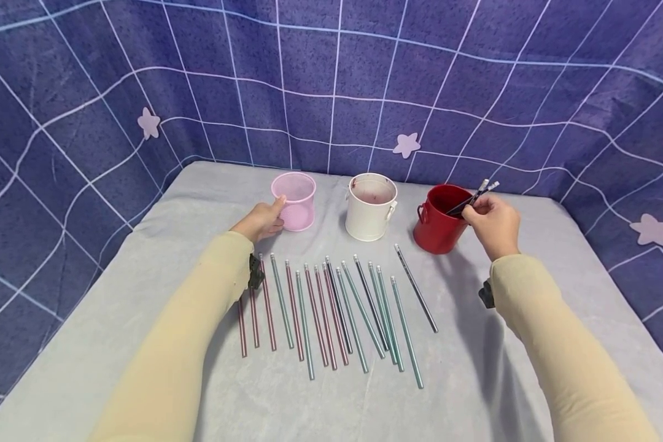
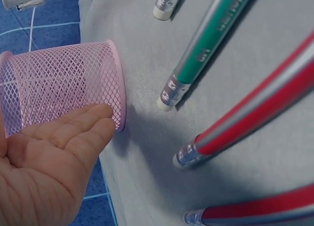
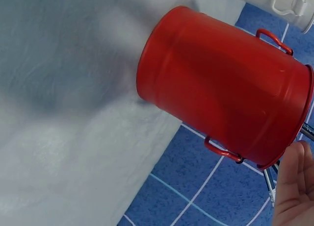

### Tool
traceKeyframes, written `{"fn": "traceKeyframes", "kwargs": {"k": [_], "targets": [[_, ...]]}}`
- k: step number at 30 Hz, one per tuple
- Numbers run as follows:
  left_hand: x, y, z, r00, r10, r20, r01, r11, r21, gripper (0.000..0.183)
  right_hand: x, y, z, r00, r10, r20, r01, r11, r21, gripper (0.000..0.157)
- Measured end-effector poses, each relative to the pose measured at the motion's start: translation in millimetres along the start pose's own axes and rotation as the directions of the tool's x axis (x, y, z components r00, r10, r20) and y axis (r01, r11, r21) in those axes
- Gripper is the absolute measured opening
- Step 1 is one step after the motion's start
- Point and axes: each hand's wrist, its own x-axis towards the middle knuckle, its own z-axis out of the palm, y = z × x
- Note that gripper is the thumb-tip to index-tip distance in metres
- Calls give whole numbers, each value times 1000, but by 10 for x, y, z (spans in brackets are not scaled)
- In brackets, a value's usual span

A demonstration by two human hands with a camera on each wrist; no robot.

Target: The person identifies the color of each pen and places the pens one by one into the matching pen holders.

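My left hand [image 1: 264, 220] is against the left side of a pink mesh cup [image 1: 298, 213]. In the left wrist view its fingers [image 2: 93, 123] lie extended along the mesh, and the thumb is mostly out of frame. At the rim of a red bucket [image 1: 435, 230] on the right, my right hand [image 1: 494, 224] pinches a dark pencil [image 1: 464, 204] between thumb and forefinger. The pencils there lean out of the bucket, white erasers up, their lower ends hidden inside. In the right wrist view, fingertips [image 3: 297, 160] overlap the bucket's rim.
A white bucket [image 1: 366, 216] stands between the cup and the red bucket. Nearer lie several red, green and dark pencils, among them a dark pencil [image 1: 416, 288] and a green pencil [image 1: 406, 334], erasers pointing away. A blue grid-patterned cloth [image 1: 309, 73] hangs behind the grey-covered table [image 1: 287, 411].
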Motion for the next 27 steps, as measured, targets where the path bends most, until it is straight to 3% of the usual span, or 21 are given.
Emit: {"fn": "traceKeyframes", "kwargs": {"k": [10,20,27], "targets": [[-1,-17,-19,1000,-5,-11,5,1000,-9,74,-31,76,-7,998,57,4,-56,996,-74,18],[-10,-24,-8,1000,-3,-19,3,1000,13,73,-51,118,3,999,49,-12,-50,996,-73,20],[-20,-9,2,1000,0,-20,0,1000,11,73,-129,181,2,999,-45,9,45,995,-88,19]]}}
